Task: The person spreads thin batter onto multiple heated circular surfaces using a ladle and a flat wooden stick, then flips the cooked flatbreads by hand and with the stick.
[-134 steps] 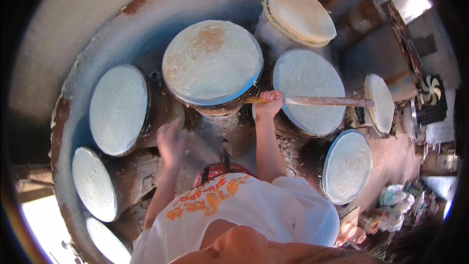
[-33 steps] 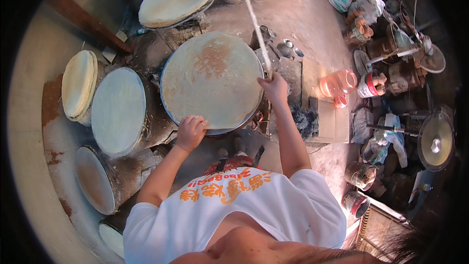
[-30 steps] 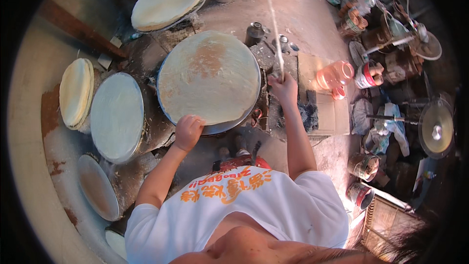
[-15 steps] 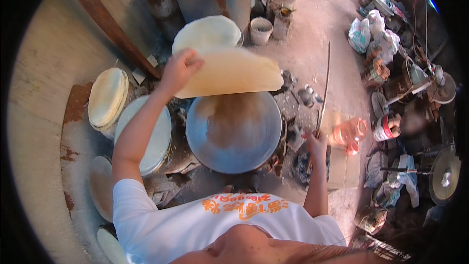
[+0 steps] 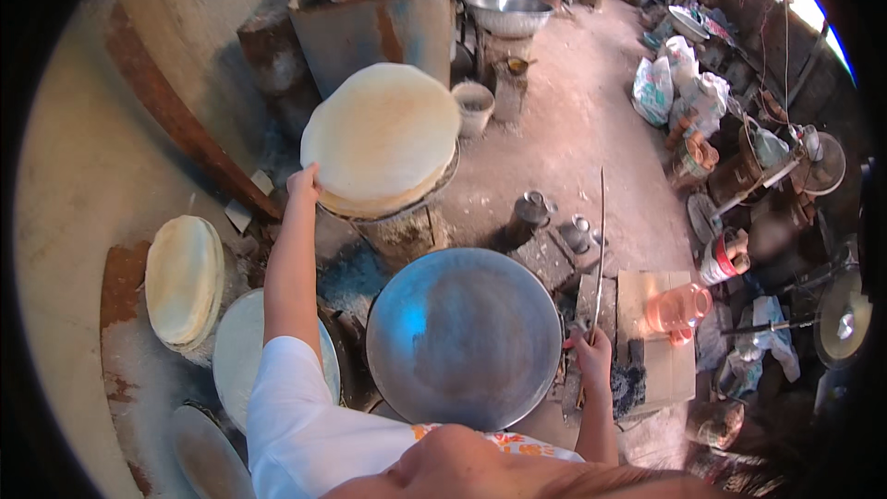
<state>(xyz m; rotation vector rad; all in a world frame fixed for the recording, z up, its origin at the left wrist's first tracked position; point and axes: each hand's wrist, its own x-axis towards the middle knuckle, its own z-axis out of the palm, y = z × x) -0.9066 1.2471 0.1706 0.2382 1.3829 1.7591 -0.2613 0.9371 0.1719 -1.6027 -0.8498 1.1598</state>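
With my arm stretched forward, my left hand [image 5: 304,185] pinches the near left edge of a large, thin, round flatbread [image 5: 381,129]. That sheet lies over a stack of similar flatbreads [image 5: 360,206] on a round rack. My right hand [image 5: 591,351] is closed round a long thin stick [image 5: 602,249], which points up and away from me. Between my arms sits a wide round metal griddle [image 5: 464,337], its surface bare and darker in the middle.
At left are another flatbread stack [image 5: 182,282] and a pale round board [image 5: 236,360]. Metal kettles [image 5: 530,214] stand beyond the griddle. Cardboard [image 5: 661,370] with a pinkish-orange plastic jug [image 5: 677,308] lies at right. Bags [image 5: 654,92] and clutter line the right wall.
The flatbread has moved from above the griddle's far side onto the far stack, carried by my left hand. The griddle is now uncovered. My right hand still holds the stick.
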